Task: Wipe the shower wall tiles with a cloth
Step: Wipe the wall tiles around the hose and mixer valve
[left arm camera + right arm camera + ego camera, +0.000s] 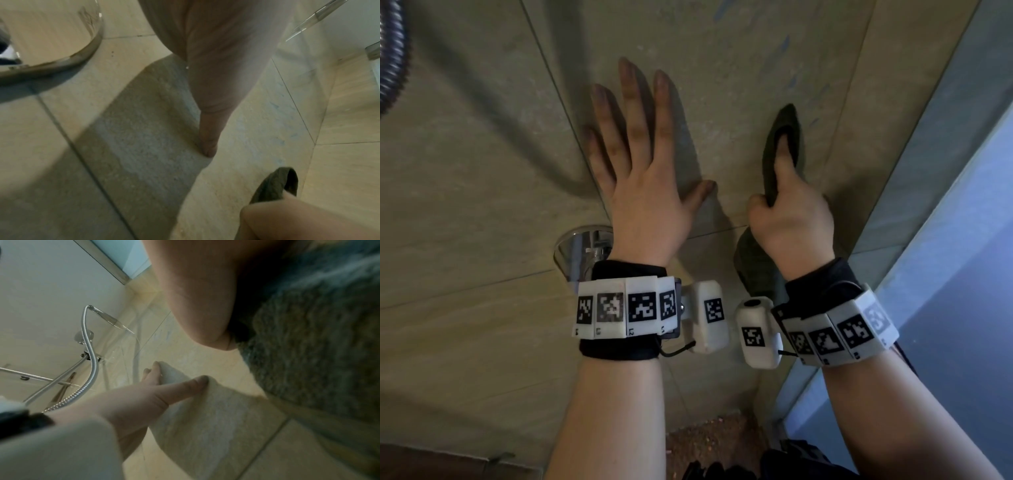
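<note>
The shower wall is made of large beige tiles (482, 154) with thin grout lines. My left hand (640, 164) lies flat on the wall, fingers straight and spread, thumb out to the right. To its right, my right hand (791, 219) grips a dark olive cloth (784, 144) and holds it against the tile; the forefinger runs up inside a fold of it. The cloth's lower end hangs below the wrist. In the left wrist view the cloth (273, 185) shows at the bottom right beside my left thumb (209, 129). The cloth (308, 369) fills the right of the right wrist view.
A chrome shower hose (393, 51) curves at the top left, and a round chrome fitting (582, 250) sits on the wall just below my left wrist. A glass panel (945, 240) closes off the right side. Faint blue marks (786, 44) dot the tile above the cloth.
</note>
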### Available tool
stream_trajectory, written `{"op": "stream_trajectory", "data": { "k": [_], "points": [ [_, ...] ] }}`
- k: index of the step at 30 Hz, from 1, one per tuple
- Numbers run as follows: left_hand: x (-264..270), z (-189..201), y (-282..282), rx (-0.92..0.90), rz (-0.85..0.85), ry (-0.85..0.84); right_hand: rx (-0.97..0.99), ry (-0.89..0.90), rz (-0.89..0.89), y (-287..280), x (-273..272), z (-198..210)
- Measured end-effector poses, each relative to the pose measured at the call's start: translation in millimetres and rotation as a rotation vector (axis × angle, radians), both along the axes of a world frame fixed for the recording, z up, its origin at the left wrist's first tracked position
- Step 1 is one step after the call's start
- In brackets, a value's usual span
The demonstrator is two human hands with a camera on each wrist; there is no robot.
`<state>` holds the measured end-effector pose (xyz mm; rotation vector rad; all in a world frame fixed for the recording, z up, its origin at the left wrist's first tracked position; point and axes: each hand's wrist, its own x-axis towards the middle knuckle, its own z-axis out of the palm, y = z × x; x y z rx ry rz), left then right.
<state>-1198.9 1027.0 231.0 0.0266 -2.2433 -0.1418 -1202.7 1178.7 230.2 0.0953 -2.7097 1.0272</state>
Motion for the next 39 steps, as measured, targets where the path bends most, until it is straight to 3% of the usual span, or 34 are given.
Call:
{"op": "stream_trajectory", "data": {
  "k": [5, 11, 21, 27, 35, 39],
  "points": [
    [-0.4, 0.0, 1.2, 0.012, -0.001, -0.009, 0.036, -0.080, -0.009, -4.6, 1.5, -13.5],
    [0.8, 0.6, 2.5, 0.019, -0.001, -0.016, -0.004, -0.058, 0.069, -8.4, 4.1, -15.9],
    [0.1, -0.2, 4.0, 0.017, 0.011, 0.002, -0.018, -0.056, -0.038, 4.2, -4.2, -19.6],
    [-0.4, 0.3, 2.6, 0.016, 0.007, -0.002, -0.094, -0.018, 0.042, -6.3, -1.3, -10.0],
    [-1.8, -1.1, 1.7, 0.015, 0.010, 0.003, -0.066, -0.024, -0.141, 9.8, -15.6, -6.0],
    [-2.8, -1.9, 2.6, 0.010, 0.020, 0.011, -0.052, -0.046, -0.097, 4.4, -10.2, -11.7]
  ]
}}
